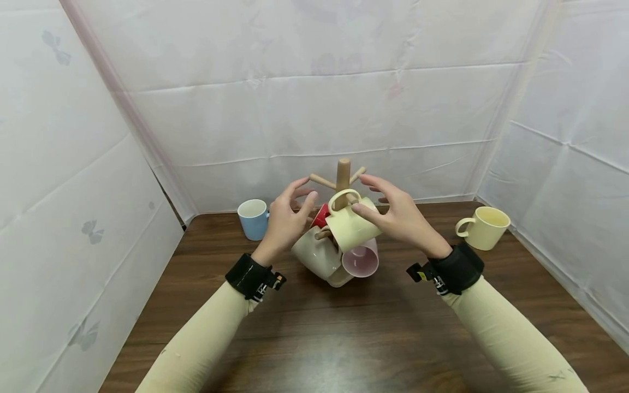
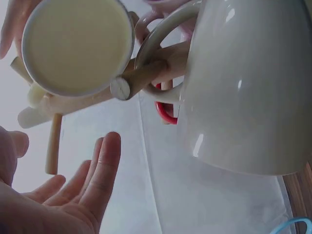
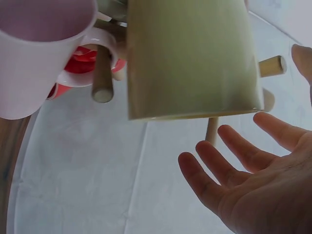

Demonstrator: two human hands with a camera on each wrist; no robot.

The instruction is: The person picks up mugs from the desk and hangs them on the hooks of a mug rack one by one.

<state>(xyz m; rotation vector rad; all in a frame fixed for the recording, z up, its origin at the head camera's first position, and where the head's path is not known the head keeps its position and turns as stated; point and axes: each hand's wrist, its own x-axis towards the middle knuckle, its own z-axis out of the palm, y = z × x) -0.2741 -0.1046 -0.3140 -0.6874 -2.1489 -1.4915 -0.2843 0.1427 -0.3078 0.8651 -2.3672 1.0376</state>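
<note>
Left hand (image 1: 287, 219) and right hand (image 1: 403, 215) spread, gripping nothing; they should clear the rack (image 1: 343, 173) gently, since the central yellow mug (image 1: 351, 226) apparently hangs by its handle (image 1: 331, 203).

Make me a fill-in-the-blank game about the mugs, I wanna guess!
The mug standing on the table nearest the left hand is ____.
The standing yellow mug is to the ____ of the rack.
The white mug has a wooden peg through its ____.

Missing words: blue; right; handle.
</note>
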